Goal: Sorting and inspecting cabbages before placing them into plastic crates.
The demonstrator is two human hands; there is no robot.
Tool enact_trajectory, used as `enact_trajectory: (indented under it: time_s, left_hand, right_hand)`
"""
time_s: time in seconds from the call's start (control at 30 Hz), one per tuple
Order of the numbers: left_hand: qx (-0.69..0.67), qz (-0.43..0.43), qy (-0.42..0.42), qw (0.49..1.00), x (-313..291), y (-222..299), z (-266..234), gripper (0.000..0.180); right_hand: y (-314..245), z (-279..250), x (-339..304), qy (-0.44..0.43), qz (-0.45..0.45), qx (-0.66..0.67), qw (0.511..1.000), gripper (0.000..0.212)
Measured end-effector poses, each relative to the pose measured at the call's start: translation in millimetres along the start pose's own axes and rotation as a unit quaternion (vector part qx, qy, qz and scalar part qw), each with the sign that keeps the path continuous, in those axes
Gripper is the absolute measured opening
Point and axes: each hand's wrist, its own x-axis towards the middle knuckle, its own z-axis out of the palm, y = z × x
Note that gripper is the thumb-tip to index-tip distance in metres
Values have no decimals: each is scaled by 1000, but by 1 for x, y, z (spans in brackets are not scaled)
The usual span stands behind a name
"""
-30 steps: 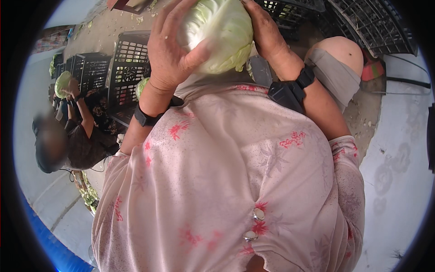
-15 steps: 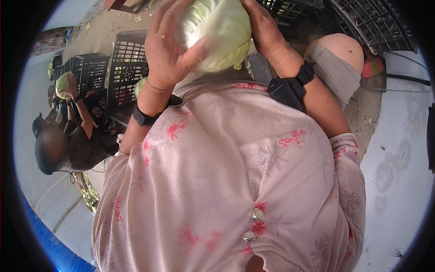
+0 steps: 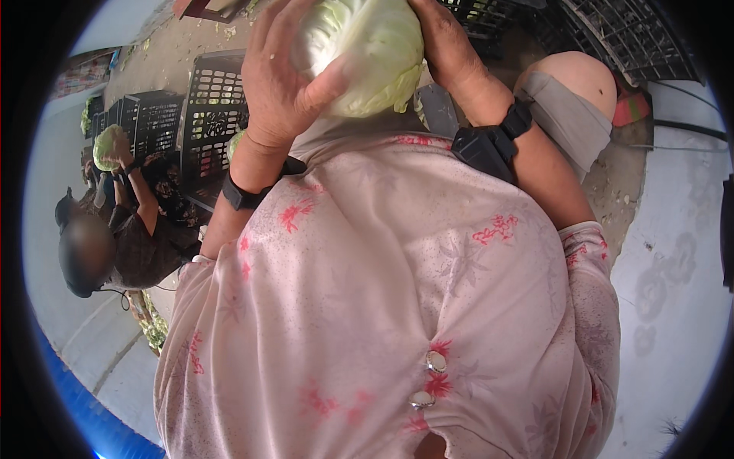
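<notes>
Green and round, the cabbage is looking heavy and firm, so both hands, left hand and right hand, are cupping its sides with fingers clamped on its loose, easily torn leaves.

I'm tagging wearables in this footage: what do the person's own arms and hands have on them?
Both forearms are bare. The left hand has a slim black band at its wrist. The right hand has a bulkier black strap carrying a boxy black device at its wrist. Short sleeves of a pale pink, red-flowered top end above the elbows. No gloves or rings are visible.
</notes>
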Motion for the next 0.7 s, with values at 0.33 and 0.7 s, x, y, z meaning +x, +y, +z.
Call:
enact_trajectory:
  time_s: [0.33,0.7]
  left_hand:
    - [-10,15,-18,1000,2,-10,3,81]
    - [-69,14,0,998,2,-14,12,82]
  right_hand:
    - [1,-2,1,18,16,10,1000,54]
    - [3,-3,2,27,31,32,999,54]
